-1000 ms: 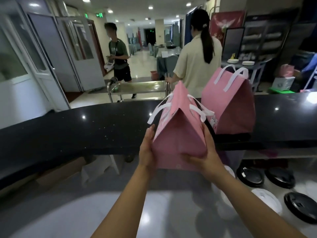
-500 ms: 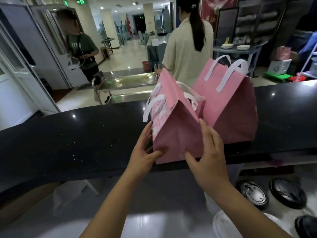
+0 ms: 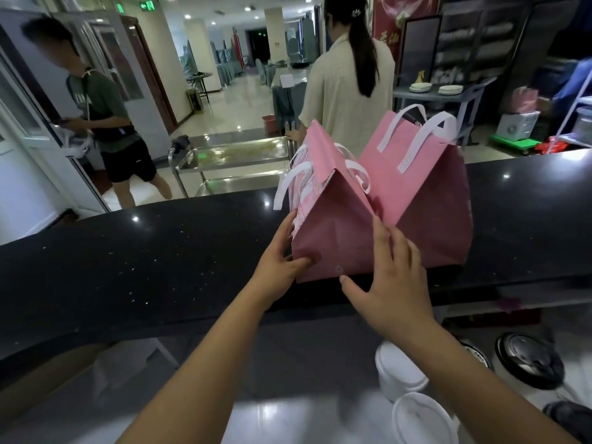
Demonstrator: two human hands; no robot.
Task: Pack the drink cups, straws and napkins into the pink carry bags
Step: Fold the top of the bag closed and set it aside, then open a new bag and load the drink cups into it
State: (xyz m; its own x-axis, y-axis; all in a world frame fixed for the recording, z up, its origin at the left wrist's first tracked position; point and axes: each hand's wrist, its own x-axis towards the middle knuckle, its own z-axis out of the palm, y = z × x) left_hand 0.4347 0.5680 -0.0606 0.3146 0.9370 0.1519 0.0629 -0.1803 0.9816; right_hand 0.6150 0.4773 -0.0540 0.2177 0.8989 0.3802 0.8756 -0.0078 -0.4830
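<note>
Steadying the near pink bag (image 3: 333, 232) on the black counter (image 3: 160, 251) seemed the step — left hand (image 3: 280, 254) and right hand (image 3: 389, 277) pressed its sides, fingers straight. Next it needed releasing, then lidded cups (image 3: 400, 370) fetched from below.

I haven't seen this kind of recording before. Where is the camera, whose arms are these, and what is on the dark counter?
No robot: a person wears one wide-angle camera on the head, so both bare arms are theirs. The left hand and right hand touch the sides of the near pink bag with straight fingers; it stands on the black counter. A second pink bag stands behind it, to the right. Lower down sit white-lidded cups and black lids.
</note>
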